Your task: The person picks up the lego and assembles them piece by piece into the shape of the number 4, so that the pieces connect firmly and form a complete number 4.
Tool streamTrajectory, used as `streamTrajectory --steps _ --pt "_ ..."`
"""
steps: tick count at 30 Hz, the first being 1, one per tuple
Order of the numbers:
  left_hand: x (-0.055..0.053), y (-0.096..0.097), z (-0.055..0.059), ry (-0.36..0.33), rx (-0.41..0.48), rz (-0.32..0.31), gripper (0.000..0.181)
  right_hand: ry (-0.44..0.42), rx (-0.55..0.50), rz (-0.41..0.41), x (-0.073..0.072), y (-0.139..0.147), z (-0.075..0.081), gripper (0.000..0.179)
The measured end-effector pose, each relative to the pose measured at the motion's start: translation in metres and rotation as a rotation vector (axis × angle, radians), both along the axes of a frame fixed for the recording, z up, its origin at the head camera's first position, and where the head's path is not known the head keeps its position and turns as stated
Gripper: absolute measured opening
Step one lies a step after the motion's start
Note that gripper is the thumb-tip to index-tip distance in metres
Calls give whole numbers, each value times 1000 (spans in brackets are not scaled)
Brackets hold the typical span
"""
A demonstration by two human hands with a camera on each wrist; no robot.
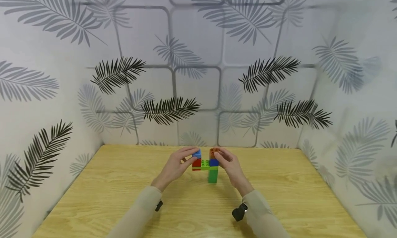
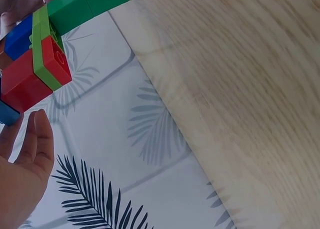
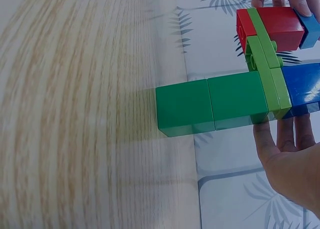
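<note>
A structure of toy building bricks stands on the table between my two hands. Its base is two stacked green bricks (image 3: 185, 109), carrying light green plates (image 3: 270, 84) that reach out to the left. On the right side rise a dark blue brick (image 1: 213, 162) and a brown brick (image 1: 212, 154). The left side has a red brick (image 1: 196, 164) with a light blue brick (image 1: 197, 155) on top, and more red shows beneath the plate. My left hand (image 1: 174, 166) pinches the light blue brick. With thumb and fingers, my right hand (image 1: 231, 166) holds the brown brick's upper part.
The structure stands on a light wood-grain table (image 1: 124, 182). Behind it hangs a pale backdrop (image 1: 198, 89) with leaf prints, meeting the table's far edge. A small black device (image 1: 238, 213) is at the right wrist, another (image 1: 159, 206) at the left.
</note>
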State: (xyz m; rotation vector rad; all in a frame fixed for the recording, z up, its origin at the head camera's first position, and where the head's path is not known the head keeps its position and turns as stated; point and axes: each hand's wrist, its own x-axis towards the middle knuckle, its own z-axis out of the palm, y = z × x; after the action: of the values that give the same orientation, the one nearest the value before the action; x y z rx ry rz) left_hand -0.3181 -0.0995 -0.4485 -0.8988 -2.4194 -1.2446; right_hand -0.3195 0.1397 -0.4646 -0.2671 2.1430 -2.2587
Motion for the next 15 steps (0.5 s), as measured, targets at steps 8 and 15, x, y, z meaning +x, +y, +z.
streamTrajectory --steps 8,15 --pt "0 -2 3 80 -56 -2 38 -6 -8 10 0 1 1 46" --pt "0 -5 -2 60 -51 -66 54 -23 3 15 -1 0 1 47"
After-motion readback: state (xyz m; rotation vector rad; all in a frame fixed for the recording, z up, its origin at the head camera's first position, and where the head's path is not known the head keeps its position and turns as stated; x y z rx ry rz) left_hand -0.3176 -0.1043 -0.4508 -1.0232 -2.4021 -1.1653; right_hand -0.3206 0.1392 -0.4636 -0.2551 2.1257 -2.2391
